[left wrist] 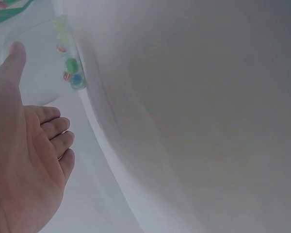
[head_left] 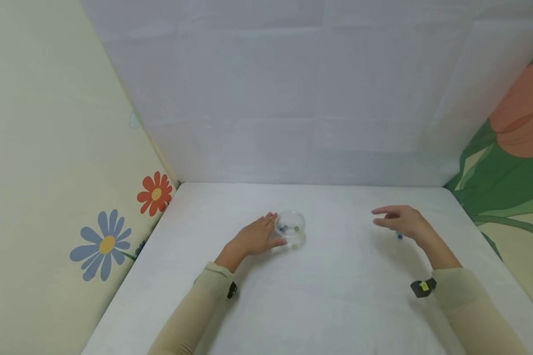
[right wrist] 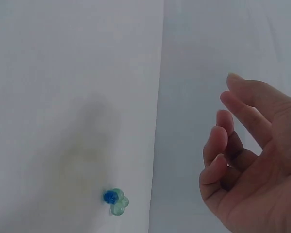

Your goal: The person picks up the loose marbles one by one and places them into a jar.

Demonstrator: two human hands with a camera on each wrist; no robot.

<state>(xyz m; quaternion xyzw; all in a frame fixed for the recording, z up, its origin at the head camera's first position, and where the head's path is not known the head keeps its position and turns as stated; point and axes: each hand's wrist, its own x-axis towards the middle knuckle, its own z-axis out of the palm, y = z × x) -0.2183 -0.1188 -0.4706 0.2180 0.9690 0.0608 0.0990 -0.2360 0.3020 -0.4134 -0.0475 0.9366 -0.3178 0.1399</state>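
A clear round container stands on the white table, with several glass marbles in green, blue and orange at its bottom. My left hand is at its left side, fingers fairly straight and thumb spread toward its front; whether they press on the wall I cannot tell. Out to the right, my right hand hovers above the table, thumb and forefinger extended and apart, the other fingers loosely bent, nothing between them. Under it lies a small cluster of marbles, one dark blue and the others clear greenish.
White cloth covers the table, and a white sheet hangs behind its far edge. Walls with painted flowers flank it on both sides. Each wrist wears a strap, with a small black device on the right one.
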